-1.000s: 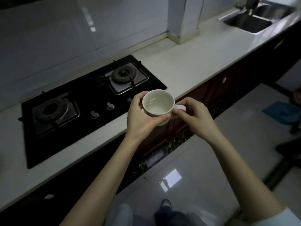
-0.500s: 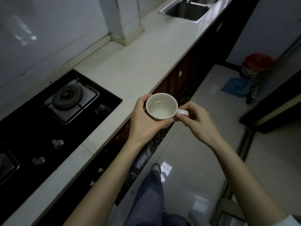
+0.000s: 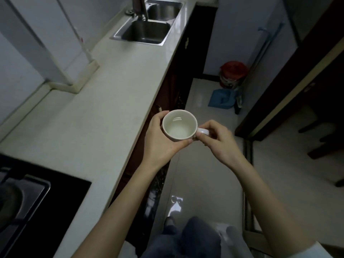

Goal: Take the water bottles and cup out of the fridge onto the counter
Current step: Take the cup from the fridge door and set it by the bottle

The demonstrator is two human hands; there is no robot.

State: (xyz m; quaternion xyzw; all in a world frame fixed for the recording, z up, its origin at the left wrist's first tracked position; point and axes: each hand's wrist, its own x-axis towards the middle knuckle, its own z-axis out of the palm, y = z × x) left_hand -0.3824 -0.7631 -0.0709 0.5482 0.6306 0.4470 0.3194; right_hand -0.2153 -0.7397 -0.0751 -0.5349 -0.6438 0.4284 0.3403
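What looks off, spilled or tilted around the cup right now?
Nothing stands out. The cup is upright, held by the left hand round its body and the right hand pinching the handle, over the floor beside the counter. No spill shows.

Steel sink (image 3: 147, 32), black hob (image 3: 28, 198), red bin (image 3: 233, 71), blue dustpan (image 3: 222, 99)

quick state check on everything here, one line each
cup: upright, held over the floor beside the counter
left hand: wrapped round the cup's body
right hand: pinching the cup's handle
sink: no water running
red bucket: lid on
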